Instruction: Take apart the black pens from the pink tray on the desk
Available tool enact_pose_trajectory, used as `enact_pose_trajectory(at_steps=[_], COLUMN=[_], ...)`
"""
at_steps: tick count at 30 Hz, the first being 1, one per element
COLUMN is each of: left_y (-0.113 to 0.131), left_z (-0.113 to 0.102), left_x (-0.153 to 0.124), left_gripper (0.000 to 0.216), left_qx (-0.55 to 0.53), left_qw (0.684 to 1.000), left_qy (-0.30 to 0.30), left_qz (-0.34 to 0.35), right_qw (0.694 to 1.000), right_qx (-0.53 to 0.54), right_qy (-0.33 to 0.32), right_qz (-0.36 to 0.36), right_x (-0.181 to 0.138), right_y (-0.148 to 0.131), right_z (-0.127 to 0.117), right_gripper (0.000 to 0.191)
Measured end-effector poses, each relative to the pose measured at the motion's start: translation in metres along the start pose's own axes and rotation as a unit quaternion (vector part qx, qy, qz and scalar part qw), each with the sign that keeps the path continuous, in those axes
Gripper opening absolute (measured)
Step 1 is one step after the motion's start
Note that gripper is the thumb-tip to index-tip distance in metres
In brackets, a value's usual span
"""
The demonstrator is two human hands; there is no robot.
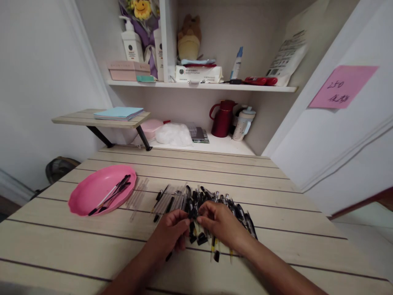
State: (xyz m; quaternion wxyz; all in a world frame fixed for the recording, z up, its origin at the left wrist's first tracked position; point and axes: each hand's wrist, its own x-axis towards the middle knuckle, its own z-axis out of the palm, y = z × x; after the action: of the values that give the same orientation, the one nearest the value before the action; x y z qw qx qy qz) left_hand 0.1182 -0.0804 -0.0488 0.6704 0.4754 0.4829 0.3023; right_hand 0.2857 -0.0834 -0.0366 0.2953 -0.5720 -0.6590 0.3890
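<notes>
Over a heap of black pen parts (244, 217), my left hand (172, 230) and my right hand (221, 221) face each other with fingertips almost meeting. Each is closed in a pinch on a small black pen part (193, 213); whether it is one piece or two is hard to tell. Clear pen tubes (173, 198) lie left of the heap, behind my left hand. More clear tubes (138, 197) rest against a pink plate (89, 188), which holds several pens (112, 196). A black cap (216, 256) lies below my right hand.
A small raised shelf (72, 117) bearing blue notebooks (119, 112) stands at the back left. Behind the slatted table (276, 246) are a red jug (223, 119), a light-coloured bottle (244, 124) and a white plastic bag (174, 134). A cupboard shelf (245, 87) runs above.
</notes>
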Motion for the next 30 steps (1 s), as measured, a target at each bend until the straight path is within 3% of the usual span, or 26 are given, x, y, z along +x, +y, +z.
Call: enact_pose_trajectory(at_steps=[4,8,12,16,21,26,30], left_y=[-0.002,-0.001,0.007,0.012,0.005,0.005,0.005], left_z=[0.004,0.005,-0.003,-0.019,-0.025,-0.028,-0.035], left_x=[0.000,-0.001,-0.003,-0.006,-0.008,-0.012,-0.014], left_gripper=[0.020,0.022,0.022,0.020,0.017,0.012,0.024], left_qx=[0.021,0.011,0.013,0.023,0.017,0.026,0.002], left_qw=[0.999,0.998,0.997,0.994,0.997,0.993,0.993], left_qy=[-0.019,-0.051,-0.081,-0.091,-0.067,-0.096,-0.080], left_qz=[0.036,0.028,-0.001,-0.058,-0.034,-0.065,-0.081], right_qw=[0.956,0.933,0.917,0.911,0.969,0.968,0.955], right_qx=[0.282,0.350,0.390,0.381,0.232,0.240,0.283], right_qy=[-0.033,0.007,0.043,0.148,0.073,0.066,0.071], right_qz=[0.079,0.083,0.068,0.050,0.043,0.044,0.048], right_x=[0.001,0.001,0.005,0.011,0.009,0.010,0.013], right_y=[-0.002,-0.002,0.002,0.009,0.012,0.010,0.014], right_z=[0.010,0.018,0.011,-0.011,-0.019,-0.023,-0.031], right_gripper=[0.024,0.024,0.023,0.022,0.018,0.020,0.022])
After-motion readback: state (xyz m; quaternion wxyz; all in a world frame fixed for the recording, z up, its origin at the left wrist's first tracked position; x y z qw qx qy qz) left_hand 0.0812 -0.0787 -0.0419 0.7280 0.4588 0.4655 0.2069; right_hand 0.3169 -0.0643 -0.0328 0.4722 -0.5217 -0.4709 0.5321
